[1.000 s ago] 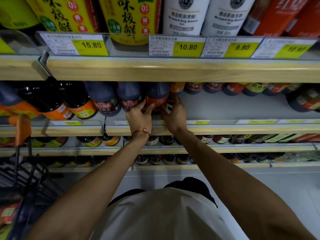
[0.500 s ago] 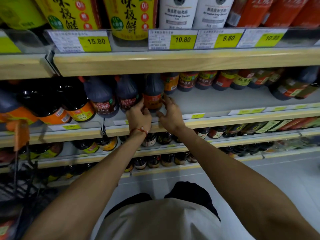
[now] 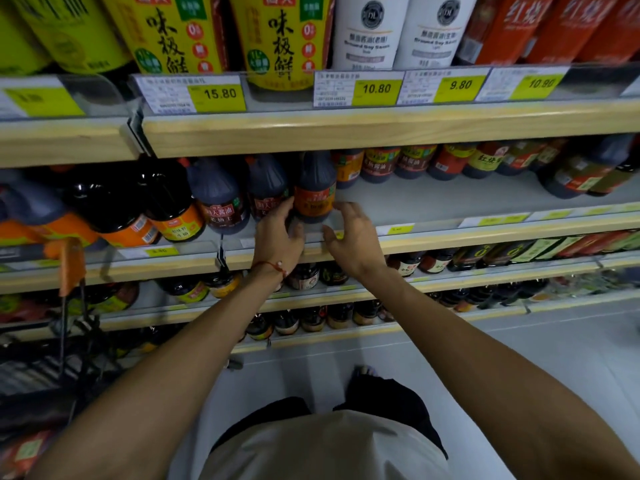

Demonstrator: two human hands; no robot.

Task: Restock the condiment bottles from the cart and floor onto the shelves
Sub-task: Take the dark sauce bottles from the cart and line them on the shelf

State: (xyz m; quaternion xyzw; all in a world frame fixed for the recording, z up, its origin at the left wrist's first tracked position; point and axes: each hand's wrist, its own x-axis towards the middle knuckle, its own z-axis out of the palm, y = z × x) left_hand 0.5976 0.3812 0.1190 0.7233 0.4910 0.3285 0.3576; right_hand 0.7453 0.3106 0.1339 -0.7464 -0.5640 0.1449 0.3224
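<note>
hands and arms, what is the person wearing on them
No sleeves or gloves: both forearms are bare. At the wrist of the left hand sits a thin red string bracelet with a small pale bead. The right hand and wrist carry nothing visible.

Single head-worn wide-angle view, angled forward and down, close against the shelves (image 3: 381,129); floor (image 3: 519,358) at bottom.
</note>
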